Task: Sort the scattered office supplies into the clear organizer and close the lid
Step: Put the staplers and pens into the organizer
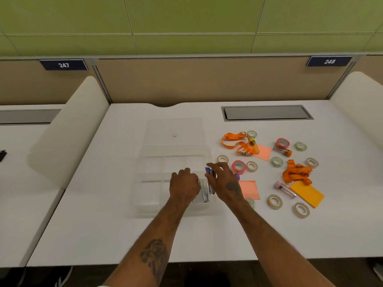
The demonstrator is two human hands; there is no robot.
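Clear organizer [145, 183] sits mid-frame, lid [175, 129] off behind it. Your right grip [224, 181] pinches a purple stapler [207, 170] over its right compartment. Whether your left grip [183, 185] holds the silver staplers [204, 192] cannot be told. Next, probably seat it beside them.

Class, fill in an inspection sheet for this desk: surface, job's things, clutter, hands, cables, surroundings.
Surface: white desk, grey hatch set in it.
Job's things: clear organizer open, lid flat behind it; staplers inside; tape rolls, orange lanyards, note pads and tubes loose at right.
Clutter: small black object on neighbouring desk.
Hands: right hand grips a purple stapler; left hand in the organizer, grip unclear.
Cables: nothing seen.
Surroundings: tan divider, signs 247 and 248, green wall.
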